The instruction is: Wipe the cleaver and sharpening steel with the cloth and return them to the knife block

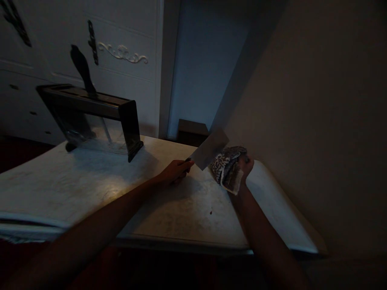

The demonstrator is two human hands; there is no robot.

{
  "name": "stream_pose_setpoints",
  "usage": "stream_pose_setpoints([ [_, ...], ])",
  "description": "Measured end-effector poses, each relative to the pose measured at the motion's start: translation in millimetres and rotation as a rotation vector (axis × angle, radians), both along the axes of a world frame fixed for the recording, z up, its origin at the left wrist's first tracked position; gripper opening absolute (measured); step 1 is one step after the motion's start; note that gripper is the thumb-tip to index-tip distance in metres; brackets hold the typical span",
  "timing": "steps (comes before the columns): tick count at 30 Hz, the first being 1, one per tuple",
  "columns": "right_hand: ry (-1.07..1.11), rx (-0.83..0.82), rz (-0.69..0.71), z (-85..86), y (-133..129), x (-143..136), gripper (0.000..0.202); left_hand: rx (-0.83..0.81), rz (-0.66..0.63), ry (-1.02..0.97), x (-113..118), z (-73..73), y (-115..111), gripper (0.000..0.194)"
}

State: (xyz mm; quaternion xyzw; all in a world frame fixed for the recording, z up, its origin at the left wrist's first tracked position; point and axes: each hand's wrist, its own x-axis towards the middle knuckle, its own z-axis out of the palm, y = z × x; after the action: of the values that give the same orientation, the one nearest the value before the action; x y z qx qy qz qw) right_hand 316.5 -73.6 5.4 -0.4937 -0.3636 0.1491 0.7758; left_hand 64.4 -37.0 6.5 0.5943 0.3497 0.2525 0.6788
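My left hand [176, 172] is closed around the dark handle of a cleaver [211, 150]. Its broad blade points up and to the right, above the light tabletop. In my right hand [246, 166] is a bunched, brown-and-white patterned cloth [228, 167]. The cloth lies close beside the blade's right end; whether the two touch, I cannot tell. Folds of the cloth hide part of my right fingers.
A dark knife block [90, 100] with clear sides stands at the table's left, one black-handled knife in it. The pale table [181, 213] meets a wall [302, 121] at right. White cabinets [130, 84] rise behind, and a brown box [192, 127] is beyond the far edge.
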Motion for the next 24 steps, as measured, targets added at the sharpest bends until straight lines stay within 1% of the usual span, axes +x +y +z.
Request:
stream_pose_setpoints([
  [1,-0.014,0.032,-0.148,3.2,-1,-6,0.023,0.032,-0.001,0.023,1,-0.1,-1,0.047],
  [2,-0.041,0.057,-0.256,5.7,-3,-13,0.03,0.065,-0.001,0.046,1,0.2,-1,0.047],
  [3,-0.152,0.062,-0.345,7.3,-5,-22,0.033,0.093,-0.002,0.066,2,0.7,-2,0.046],
  [4,-0.286,0.056,-0.359,7.8,-8,-32,0.033,0.112,-0.006,0.083,2,1.2,-3,0.045],
  [6,-0.559,0.091,-0.278,5.7,-14,-49,0.028,0.129,-0.009,0.108,3,2.1,-5,0.045],
  [8,-0.806,0.132,-0.16,0.8,-17,-62,0.024,0.138,-0.002,0.119,3,2.4,-6,0.044],
  [10,-0.976,0.138,-0.072,-4.3,-17,-69,0.023,0.157,0.006,0.134,3,2.4,-6,0.045],
  [11,-1.021,0.126,-0.049,-6.1,-15,-70,0.022,0.166,0.007,0.142,3,2.6,-6,0.045],
  [13,-1.04,0.098,-0.048,-7.0,-12,-69,0.021,0.181,0.005,0.165,3,3.1,-6,0.047],
  [15,-0.99,0.079,-0.104,-3.8,-8,-65,0.019,0.201,-0.005,0.185,3,3.6,-6,0.05],
  [17,-0.892,0.071,-0.2,2.1,-4,-58,0.019,0.219,-0.026,0.191,3,3.3,-5,0.054],
  [20,-0.714,0.04,-0.37,10.6,-1,-40,0.021,0.216,-0.061,0.187,3,2.3,-4,0.057],
  [22,-0.628,0.011,-0.469,12.5,1,-23,0.021,0.203,-0.076,0.194,2,2.1,-4,0.058],
  [24,-0.54,-0.026,-0.54,10.6,3,-5,0.022,0.193,-0.083,0.193,1,2.8,-5,0.058],
])
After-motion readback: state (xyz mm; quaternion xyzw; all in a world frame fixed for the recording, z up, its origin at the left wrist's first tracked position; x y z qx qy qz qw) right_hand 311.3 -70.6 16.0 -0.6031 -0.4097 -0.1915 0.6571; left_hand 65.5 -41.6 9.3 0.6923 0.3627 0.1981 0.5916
